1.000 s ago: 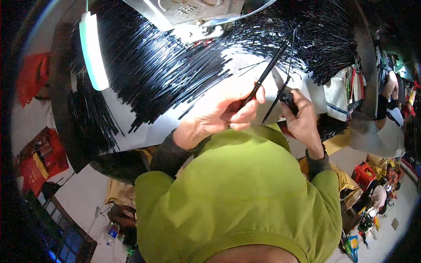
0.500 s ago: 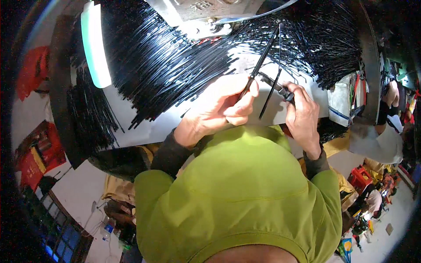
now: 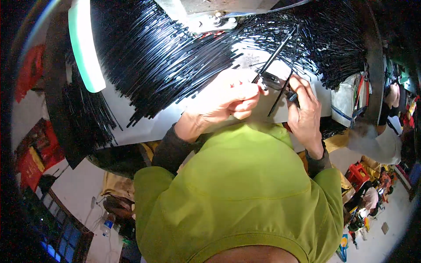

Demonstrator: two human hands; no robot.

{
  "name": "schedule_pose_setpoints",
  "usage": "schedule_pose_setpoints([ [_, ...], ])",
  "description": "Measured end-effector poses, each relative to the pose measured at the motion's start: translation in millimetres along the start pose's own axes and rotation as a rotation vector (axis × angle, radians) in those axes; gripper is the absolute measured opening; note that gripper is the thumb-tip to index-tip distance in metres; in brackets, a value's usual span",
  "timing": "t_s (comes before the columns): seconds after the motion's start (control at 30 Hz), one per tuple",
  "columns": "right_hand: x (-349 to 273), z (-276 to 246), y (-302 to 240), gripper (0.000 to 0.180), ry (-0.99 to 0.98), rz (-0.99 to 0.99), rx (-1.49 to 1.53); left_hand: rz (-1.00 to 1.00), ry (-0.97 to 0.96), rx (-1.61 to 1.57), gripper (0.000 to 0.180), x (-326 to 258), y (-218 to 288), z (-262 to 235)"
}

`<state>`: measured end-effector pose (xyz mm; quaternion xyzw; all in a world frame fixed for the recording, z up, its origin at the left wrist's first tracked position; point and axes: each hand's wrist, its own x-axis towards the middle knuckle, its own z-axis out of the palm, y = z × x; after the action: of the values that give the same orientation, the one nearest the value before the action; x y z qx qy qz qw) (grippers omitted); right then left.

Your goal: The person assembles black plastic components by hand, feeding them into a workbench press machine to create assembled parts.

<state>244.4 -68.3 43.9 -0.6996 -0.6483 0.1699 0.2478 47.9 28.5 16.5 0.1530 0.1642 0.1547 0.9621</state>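
Observation:
My left hand [image 3: 223, 98] is closed, its fingertips pinching a thin black rod [image 3: 278, 50] that slants up and away to the right. My right hand [image 3: 305, 105] grips a small dark tool [image 3: 272, 81] with thumb and fingers; its exact kind is unclear. The tool's far end lies close by the left fingertips, where glare washes out detail. A second thin black strand [image 3: 280, 97] crosses in front of the tool, and its upper end meets the rod's far tip. Whether the two are one bent piece I cannot tell.
Loose black rods [image 3: 162, 70] cover the white tabletop [image 3: 153, 130] to the left, with another heap [image 3: 340, 44] at right. A bright lamp [image 3: 85, 48] stands far left, a metal fixture [image 3: 212, 23] at the back, and a white bin [image 3: 344, 103] at right.
The rod's far tip has swung to the right. My left fingertips have come nearer the tool, and the rod now lies over its end. The whole view has shifted slightly.

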Motion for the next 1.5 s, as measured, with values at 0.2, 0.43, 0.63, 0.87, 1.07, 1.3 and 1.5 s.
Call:
schedule_pose_setpoints([
  [0.2,0.7,-1.1,-1.9,0.049,0.009,0.017,-0.006,0.046,0.043,0.432,0.025,1.1,7.5,-2.5],
  [0.43,0.9,-0.3,1.5,0.047,0.016,0.018,-0.005,0.247,0.197,0.74,0.03,1.1,1.6,8.8],
  [0.63,2.0,0.7,3.7,0.048,0.026,0.006,-0.028,0.395,0.245,0.97,0.024,3.0,-2.3,5.7],
  [0.87,1.5,0.9,3.1,0.05,0.046,-0.026,-0.027,0.443,0.252,0.994,0.022,2.4,-1.5,4.8],
  [1.07,2.5,2.2,2.1,0.048,0.034,-0.021,0.011,0.486,0.264,1.045,0.021,1.7,-1.7,5.2],
  [1.3,1.2,8.2,5.7,0.047,0.056,-0.026,-0.011,0.472,0.276,1.067,0.02,-1.2,0.5,6.6],
  [1.5,2.3,8.8,4.7,0.048,0.058,-0.036,-0.024,0.432,0.256,0.941,0.022,-2.4,2.2,7.8],
])
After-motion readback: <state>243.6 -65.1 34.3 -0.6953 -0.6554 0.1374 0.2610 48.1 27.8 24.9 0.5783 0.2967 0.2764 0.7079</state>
